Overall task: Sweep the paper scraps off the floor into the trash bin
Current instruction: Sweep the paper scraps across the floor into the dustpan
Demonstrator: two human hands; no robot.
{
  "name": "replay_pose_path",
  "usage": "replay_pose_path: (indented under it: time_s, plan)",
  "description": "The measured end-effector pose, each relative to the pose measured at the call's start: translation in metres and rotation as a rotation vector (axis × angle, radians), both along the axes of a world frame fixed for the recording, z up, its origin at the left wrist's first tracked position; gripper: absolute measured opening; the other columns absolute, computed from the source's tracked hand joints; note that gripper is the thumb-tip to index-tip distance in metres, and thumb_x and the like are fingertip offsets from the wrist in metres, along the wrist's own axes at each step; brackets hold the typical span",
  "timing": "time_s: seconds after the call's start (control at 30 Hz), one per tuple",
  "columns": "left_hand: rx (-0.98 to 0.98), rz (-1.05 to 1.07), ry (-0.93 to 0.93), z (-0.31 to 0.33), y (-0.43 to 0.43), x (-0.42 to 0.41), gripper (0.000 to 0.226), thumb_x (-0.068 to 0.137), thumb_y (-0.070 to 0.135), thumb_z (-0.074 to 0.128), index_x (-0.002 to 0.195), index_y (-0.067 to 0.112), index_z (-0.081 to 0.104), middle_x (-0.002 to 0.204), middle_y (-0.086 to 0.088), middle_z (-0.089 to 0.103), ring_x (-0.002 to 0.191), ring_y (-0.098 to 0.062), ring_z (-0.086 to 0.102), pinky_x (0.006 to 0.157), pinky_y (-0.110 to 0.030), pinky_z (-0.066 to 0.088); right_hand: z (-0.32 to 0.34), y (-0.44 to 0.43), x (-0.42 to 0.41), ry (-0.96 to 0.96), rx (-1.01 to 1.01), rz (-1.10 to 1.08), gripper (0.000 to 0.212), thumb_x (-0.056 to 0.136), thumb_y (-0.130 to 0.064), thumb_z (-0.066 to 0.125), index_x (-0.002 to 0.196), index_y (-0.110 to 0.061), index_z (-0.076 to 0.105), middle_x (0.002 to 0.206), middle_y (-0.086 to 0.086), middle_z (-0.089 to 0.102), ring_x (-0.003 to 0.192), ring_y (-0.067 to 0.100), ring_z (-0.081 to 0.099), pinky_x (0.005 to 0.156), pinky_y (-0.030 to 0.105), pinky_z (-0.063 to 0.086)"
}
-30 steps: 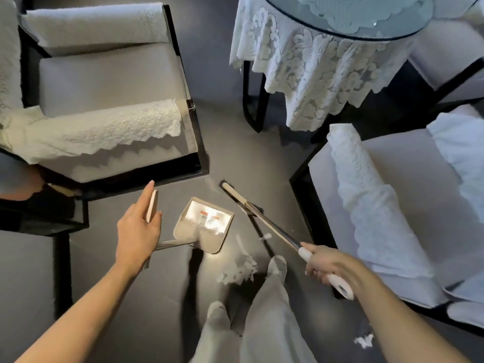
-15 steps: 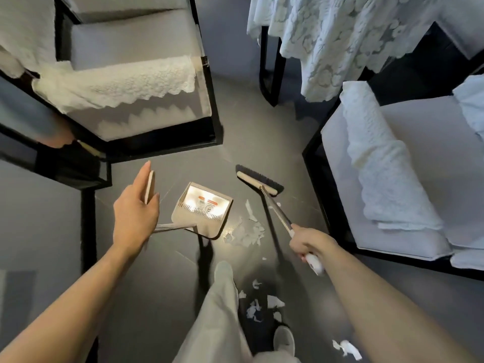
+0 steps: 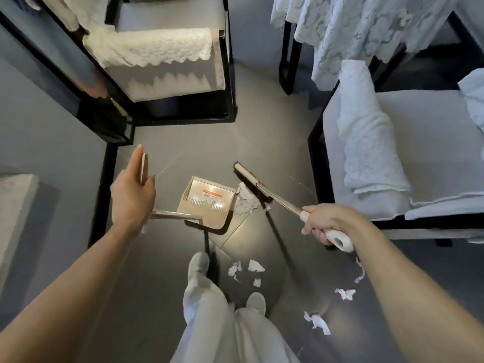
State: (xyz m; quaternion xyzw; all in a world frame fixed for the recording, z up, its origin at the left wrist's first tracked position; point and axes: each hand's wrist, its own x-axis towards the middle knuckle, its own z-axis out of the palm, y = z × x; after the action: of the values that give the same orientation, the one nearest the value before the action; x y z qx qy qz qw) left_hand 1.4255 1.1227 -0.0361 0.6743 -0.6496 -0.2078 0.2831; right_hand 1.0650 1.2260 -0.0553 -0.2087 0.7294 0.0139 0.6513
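Note:
My left hand (image 3: 132, 195) holds the top of the long handle of a beige dustpan (image 3: 207, 203), which stands on the dark floor. My right hand (image 3: 324, 221) grips the white end of a broom handle. The broom head (image 3: 251, 182) rests on the floor just right of the pan. A pile of white paper scraps (image 3: 246, 203) lies between the bristles and the pan's right edge. Loose scraps (image 3: 246, 269) lie near my feet, and other torn paper pieces (image 3: 317, 322) sit further right. No trash bin is in view.
A black-framed chair with white cushions (image 3: 170, 61) stands at the upper left and another armchair (image 3: 392, 153) at the right. A table under a lace cloth (image 3: 353, 27) is at the top right. My feet (image 3: 199, 265) are just below the pan.
The broom head has come closer to the dustpan and pushed the scrap pile against its right edge. The view has tilted further down, so more scraps near my feet show.

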Motion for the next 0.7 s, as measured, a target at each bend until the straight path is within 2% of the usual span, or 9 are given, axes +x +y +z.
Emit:
replay_pose_path:
  time_s: [0.1, 0.17, 0.23, 0.33, 0.43, 0.53, 0.6, 0.7]
  plan:
    - [-0.01, 0.037, -0.001, 0.001, 0.033, 0.016, 0.068, 0.092, 0.012, 0.059, 0.146, 0.041, 0.029, 0.13, -0.01, 0.056, 0.119, -0.024, 0.053, 0.095, -0.026, 0.032, 0.001, 0.006, 0.01, 0.083, -0.154, 0.115, 0.059, 0.088, 0.006, 0.049, 0.144, -0.007, 0.035, 0.068, 0.0, 0.043, 0.054, 0.009, 0.04, 0.034, 0.015, 0.038]
    - [0.004, 0.056, 0.057, 0.003, 0.055, 0.027, 0.069, 0.093, 0.013, 0.059, 0.142, 0.05, 0.028, 0.133, -0.005, 0.054, 0.123, -0.02, 0.051, 0.1, -0.03, 0.034, -0.007, 0.008, 0.022, 0.143, -0.167, 0.269, 0.05, 0.087, 0.005, 0.05, 0.137, 0.003, 0.043, 0.073, 0.007, 0.051, 0.061, 0.017, 0.049, 0.05, 0.02, 0.047]
    - [0.006, 0.094, 0.089, 0.007, 0.078, 0.039, 0.07, 0.092, 0.016, 0.06, 0.139, 0.057, 0.027, 0.135, 0.002, 0.054, 0.124, -0.012, 0.05, 0.104, -0.035, 0.037, -0.015, 0.013, 0.037, 0.166, -0.092, 0.393, 0.042, 0.086, 0.006, 0.049, 0.128, 0.007, 0.051, 0.075, 0.016, 0.056, 0.071, 0.028, 0.053, 0.07, 0.035, 0.048]
    - [0.009, 0.17, 0.084, 0.012, 0.114, 0.057, 0.068, 0.092, 0.021, 0.061, 0.137, 0.059, 0.027, 0.132, 0.011, 0.055, 0.119, -0.007, 0.053, 0.102, -0.033, 0.038, -0.024, 0.035, 0.057, 0.183, -0.034, 0.578, 0.045, 0.085, 0.003, 0.052, 0.129, 0.001, 0.046, 0.081, 0.017, 0.056, 0.08, 0.031, 0.055, 0.078, 0.038, 0.05]
    - [0.012, 0.219, 0.047, 0.015, 0.15, 0.071, 0.066, 0.093, 0.023, 0.061, 0.14, 0.052, 0.026, 0.124, 0.018, 0.052, 0.112, -0.005, 0.054, 0.1, -0.028, 0.038, -0.023, 0.064, 0.075, 0.176, -0.007, 0.743, 0.054, 0.084, 0.003, 0.056, 0.136, -0.001, 0.042, 0.08, 0.012, 0.055, 0.072, 0.025, 0.055, 0.073, 0.032, 0.051]
    - [0.014, 0.243, 0.041, 0.016, 0.189, 0.077, 0.063, 0.093, 0.019, 0.06, 0.144, 0.041, 0.031, 0.12, 0.017, 0.05, 0.109, -0.004, 0.051, 0.099, -0.023, 0.034, -0.018, 0.096, 0.085, 0.165, 0.021, 0.793, 0.057, 0.082, 0.007, 0.056, 0.137, 0.002, 0.043, 0.072, 0.012, 0.056, 0.068, 0.025, 0.055, 0.068, 0.032, 0.049]
    - [0.024, 0.268, 0.04, 0.014, 0.215, 0.079, 0.061, 0.093, 0.016, 0.059, 0.145, 0.037, 0.034, 0.116, 0.015, 0.051, 0.105, -0.005, 0.051, 0.099, -0.024, 0.034, -0.015, 0.124, 0.085, 0.149, 0.023, 0.809, 0.062, 0.083, 0.008, 0.055, 0.142, -0.002, 0.037, 0.069, 0.011, 0.054, 0.068, 0.025, 0.053, 0.072, 0.035, 0.049]
    - [0.049, 0.295, 0.067, 0.008, 0.255, 0.081, 0.062, 0.093, 0.013, 0.058, 0.145, 0.036, 0.033, 0.115, 0.011, 0.053, 0.102, -0.008, 0.053, 0.098, -0.025, 0.036, -0.01, 0.172, 0.081, 0.08, 0.052, 0.64, 0.076, 0.088, 0.005, 0.051, 0.15, -0.024, 0.018, 0.077, 0.01, 0.054, 0.061, 0.018, 0.044, 0.07, 0.032, 0.043]
